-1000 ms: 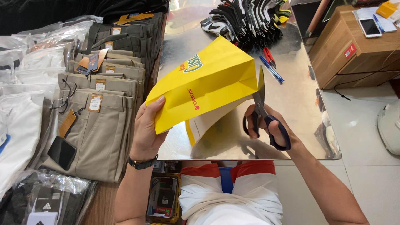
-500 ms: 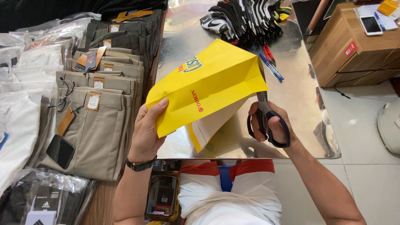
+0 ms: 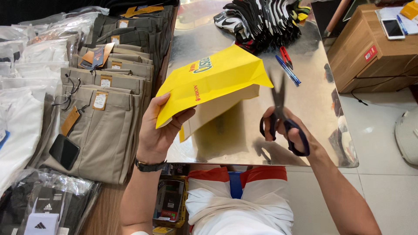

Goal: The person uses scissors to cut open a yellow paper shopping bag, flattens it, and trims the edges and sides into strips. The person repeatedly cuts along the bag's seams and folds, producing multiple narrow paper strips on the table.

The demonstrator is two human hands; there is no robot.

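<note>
Gripping a yellow paper bag (image 3: 213, 82) by its lower corner, the left hand (image 3: 159, 128) is holding it above the shiny bench (image 3: 313, 100). The right hand (image 3: 291, 130) is holding black scissors (image 3: 281, 117), blades up, just beside the bag.

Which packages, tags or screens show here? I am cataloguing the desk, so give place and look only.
Yellow paper bag: in left hand, red and green print.
Hang tags: on folded khaki trousers, left; pale rectangles.
Dark phone: lying on the trousers.
Cardboard box: upper right, brown, red sticker.
White-framed phone: on the box.
</note>
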